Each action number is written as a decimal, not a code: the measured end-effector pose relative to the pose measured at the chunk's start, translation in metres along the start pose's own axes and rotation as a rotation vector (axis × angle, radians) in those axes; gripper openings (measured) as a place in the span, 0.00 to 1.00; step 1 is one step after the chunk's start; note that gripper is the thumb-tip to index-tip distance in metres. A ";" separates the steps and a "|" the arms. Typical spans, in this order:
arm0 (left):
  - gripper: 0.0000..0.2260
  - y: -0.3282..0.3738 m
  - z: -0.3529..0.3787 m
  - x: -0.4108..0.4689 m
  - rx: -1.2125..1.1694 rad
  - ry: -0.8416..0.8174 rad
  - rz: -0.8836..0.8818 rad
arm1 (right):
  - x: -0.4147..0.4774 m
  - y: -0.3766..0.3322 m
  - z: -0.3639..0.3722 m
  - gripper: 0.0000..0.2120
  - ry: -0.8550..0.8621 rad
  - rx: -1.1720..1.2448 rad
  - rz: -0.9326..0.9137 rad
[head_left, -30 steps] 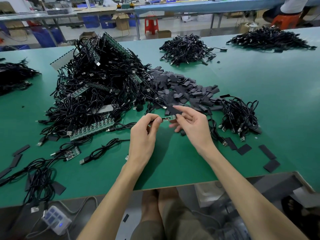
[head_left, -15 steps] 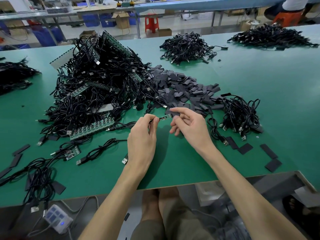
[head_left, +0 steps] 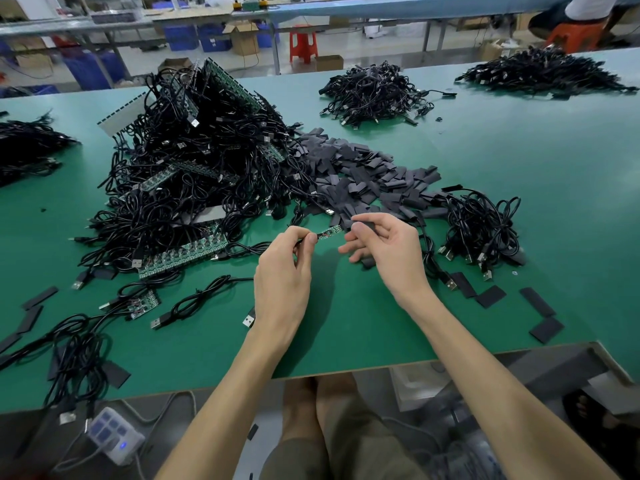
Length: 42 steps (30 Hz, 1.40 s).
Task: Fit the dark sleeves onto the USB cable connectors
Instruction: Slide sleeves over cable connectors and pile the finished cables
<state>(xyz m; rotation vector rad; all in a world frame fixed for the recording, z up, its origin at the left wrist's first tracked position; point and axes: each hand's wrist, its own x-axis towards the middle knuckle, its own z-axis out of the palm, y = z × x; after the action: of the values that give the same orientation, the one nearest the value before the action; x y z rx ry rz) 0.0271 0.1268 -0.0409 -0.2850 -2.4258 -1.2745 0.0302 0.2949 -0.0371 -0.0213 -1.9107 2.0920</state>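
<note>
Left hand [head_left: 282, 271] has its grip pinched on one end of a little green connector board [head_left: 329, 233], which pokes out toward the right hand [head_left: 388, 251]. That grip pinches a dark sleeve [head_left: 367, 225], just apart from the board's tip. Bare table [head_left: 346, 323] runs from under both grips to the near edge. Right behind the grips is the sleeve pile [head_left: 363, 171], with the USB cable heap [head_left: 194, 174] behind-left and a smaller bundle [head_left: 481, 226] just right. The board's markings are too small to read.

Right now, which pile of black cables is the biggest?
The tall pile just beyond the left hand, the only one with green boards sticking out.
</note>
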 end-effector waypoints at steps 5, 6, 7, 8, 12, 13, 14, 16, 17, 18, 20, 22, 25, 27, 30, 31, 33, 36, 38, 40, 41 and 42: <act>0.08 0.001 -0.001 -0.001 0.003 0.009 -0.001 | -0.001 0.000 0.000 0.05 -0.002 -0.001 0.003; 0.08 0.001 -0.001 -0.001 0.005 0.008 0.001 | -0.001 0.000 0.000 0.05 -0.001 0.001 0.004; 0.08 0.001 -0.001 -0.001 0.004 0.008 0.001 | -0.001 0.000 0.000 0.06 -0.003 0.004 0.006; 0.08 0.000 -0.001 -0.001 0.001 0.008 0.001 | -0.001 0.000 0.000 0.06 -0.006 0.008 0.007; 0.08 0.000 0.000 0.000 -0.001 0.012 -0.007 | 0.000 0.002 -0.001 0.06 -0.005 0.010 -0.001; 0.08 0.000 0.000 0.000 0.000 0.015 -0.009 | 0.000 0.002 -0.001 0.06 -0.002 0.013 -0.002; 0.08 -0.001 0.000 0.000 0.000 0.017 -0.013 | 0.000 0.003 -0.001 0.06 0.001 0.017 -0.002; 0.08 -0.001 0.001 0.000 0.007 0.015 -0.019 | 0.001 0.003 -0.001 0.06 -0.004 0.021 -0.004; 0.08 -0.001 0.001 0.001 0.014 0.013 -0.018 | 0.001 0.004 0.000 0.05 -0.010 0.023 -0.003; 0.08 -0.001 0.001 0.001 0.019 0.012 -0.018 | 0.001 0.004 0.000 0.04 -0.016 0.025 -0.001; 0.08 -0.001 0.001 0.001 0.013 0.008 -0.019 | 0.002 0.005 0.000 0.04 -0.021 0.026 -0.001; 0.09 -0.002 0.001 0.002 0.011 -0.010 -0.014 | 0.002 0.005 0.000 0.04 -0.016 0.025 -0.008; 0.08 -0.003 0.000 0.002 0.006 -0.044 0.003 | 0.003 0.005 -0.001 0.04 -0.008 0.018 -0.015; 0.08 -0.003 -0.001 0.002 0.002 -0.050 0.011 | 0.003 0.005 -0.001 0.05 -0.014 0.017 -0.014; 0.06 -0.002 -0.001 0.002 0.014 -0.061 0.027 | 0.002 0.005 -0.001 0.04 -0.022 0.017 -0.013; 0.06 -0.002 0.000 0.002 0.012 -0.072 0.038 | 0.002 0.005 -0.002 0.04 -0.021 0.013 -0.013; 0.09 0.000 0.000 0.001 0.014 -0.096 0.071 | 0.002 0.006 -0.002 0.04 -0.018 0.003 -0.014; 0.10 0.003 0.000 0.000 0.010 -0.100 0.133 | 0.003 0.007 -0.002 0.03 -0.024 0.010 -0.013; 0.10 0.004 0.000 -0.001 0.025 -0.112 0.165 | 0.003 0.007 -0.002 0.02 -0.022 0.009 -0.013; 0.10 0.004 0.001 -0.002 0.069 -0.125 0.179 | 0.003 0.007 -0.002 0.03 -0.020 0.001 -0.011; 0.10 0.004 0.001 -0.001 0.085 -0.119 0.180 | 0.003 0.007 -0.001 0.03 -0.023 0.002 -0.011; 0.10 0.004 0.001 -0.001 0.087 -0.105 0.175 | 0.002 0.007 -0.001 0.03 -0.029 0.005 -0.010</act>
<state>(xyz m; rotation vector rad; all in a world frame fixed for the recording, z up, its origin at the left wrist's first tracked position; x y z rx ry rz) 0.0291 0.1299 -0.0393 -0.5389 -2.4731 -1.1012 0.0266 0.2963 -0.0439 0.0200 -1.9188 2.1016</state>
